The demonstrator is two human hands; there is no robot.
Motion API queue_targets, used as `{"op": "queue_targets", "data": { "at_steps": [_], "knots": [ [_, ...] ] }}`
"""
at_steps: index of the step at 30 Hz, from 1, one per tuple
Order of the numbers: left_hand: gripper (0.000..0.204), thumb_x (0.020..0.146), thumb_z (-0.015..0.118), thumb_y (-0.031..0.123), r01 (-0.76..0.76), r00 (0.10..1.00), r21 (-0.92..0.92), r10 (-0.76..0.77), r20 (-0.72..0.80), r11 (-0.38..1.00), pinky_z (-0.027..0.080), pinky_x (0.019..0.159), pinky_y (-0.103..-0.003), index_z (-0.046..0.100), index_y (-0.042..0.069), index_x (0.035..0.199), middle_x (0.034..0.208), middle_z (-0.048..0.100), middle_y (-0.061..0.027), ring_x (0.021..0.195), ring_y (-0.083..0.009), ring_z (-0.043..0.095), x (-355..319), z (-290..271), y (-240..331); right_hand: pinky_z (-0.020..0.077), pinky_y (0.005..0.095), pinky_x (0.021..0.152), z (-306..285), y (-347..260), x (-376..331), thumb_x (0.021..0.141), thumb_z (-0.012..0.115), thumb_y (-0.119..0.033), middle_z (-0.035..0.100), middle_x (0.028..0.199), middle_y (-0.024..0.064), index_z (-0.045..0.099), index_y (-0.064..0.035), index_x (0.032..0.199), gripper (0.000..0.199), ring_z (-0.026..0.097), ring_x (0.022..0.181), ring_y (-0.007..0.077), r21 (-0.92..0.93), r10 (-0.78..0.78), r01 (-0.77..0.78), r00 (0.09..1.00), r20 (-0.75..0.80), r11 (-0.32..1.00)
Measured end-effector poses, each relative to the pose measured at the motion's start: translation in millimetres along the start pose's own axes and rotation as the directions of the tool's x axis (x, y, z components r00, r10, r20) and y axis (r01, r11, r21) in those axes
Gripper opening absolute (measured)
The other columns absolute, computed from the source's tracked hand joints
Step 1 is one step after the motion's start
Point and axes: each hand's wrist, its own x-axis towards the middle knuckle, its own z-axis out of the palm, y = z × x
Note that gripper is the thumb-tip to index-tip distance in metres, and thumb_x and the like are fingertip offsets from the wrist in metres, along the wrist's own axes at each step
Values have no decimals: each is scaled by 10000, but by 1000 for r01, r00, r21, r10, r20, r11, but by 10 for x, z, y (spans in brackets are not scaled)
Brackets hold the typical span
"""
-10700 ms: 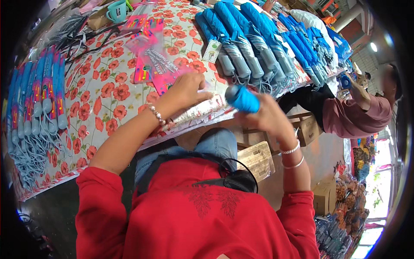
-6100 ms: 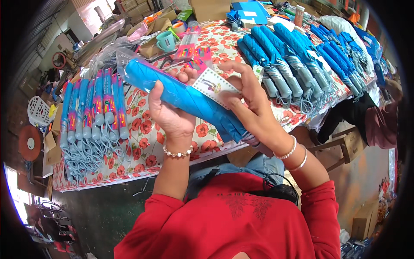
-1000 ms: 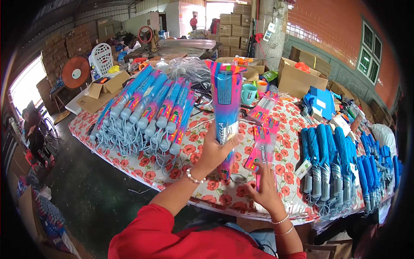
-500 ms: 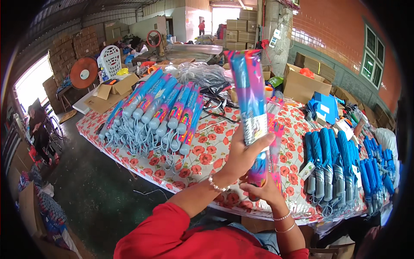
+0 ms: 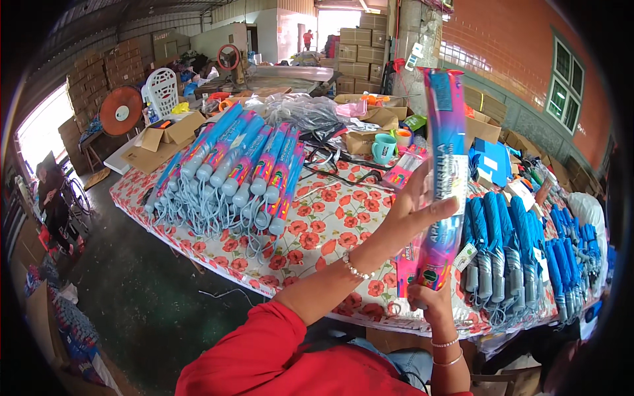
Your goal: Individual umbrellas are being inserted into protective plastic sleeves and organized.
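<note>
I hold a long umbrella in a pink and blue plastic sleeve (image 5: pixel 446 178) upright in front of me. My left hand (image 5: pixel 413 208) wraps around its middle with fingers pressed on the sleeve. My right hand (image 5: pixel 429 300) grips the lower end from below. On the table with the red flower cloth (image 5: pixel 317 228) a row of sleeved umbrellas (image 5: pixel 238 165) lies to the left, handles toward me. A row of plain blue folded umbrellas (image 5: pixel 508 244) lies to the right.
A teal mug (image 5: pixel 384 146), open cardboard boxes (image 5: pixel 370 125) and clear plastic bags (image 5: pixel 297 109) stand at the table's far side. Stacked cartons (image 5: pixel 360 49) and a white plastic basket (image 5: pixel 162 92) are behind. A person (image 5: pixel 53 198) sits at the far left.
The sleeved umbrella has shifted to the right and risen more upright. My right hand has moved under its lower end, and my view has turned left.
</note>
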Motion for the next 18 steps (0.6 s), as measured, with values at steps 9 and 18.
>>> {"op": "queue_targets", "data": {
  "at_steps": [9,18],
  "knots": [
    [722,772,700,421,200,961,127,-220,169,972,421,861,-305,380,42,1296,1139,518,-110,973,-157,503,-574,60,-424,419,254,356,-86,-31,3,662,644,-97,540,617,80,502,16,892,292,535,448,156,104,-94,96,995,-29,990],
    [559,802,674,415,406,891,178,-432,140,896,444,726,-249,506,11,1149,905,569,-28,843,-90,512,-591,45,-300,417,254,348,-40,-42,23,651,640,-96,535,625,81,500,19,905,312,531,440,157,88,-62,61,998,16,994]
  ]
}}
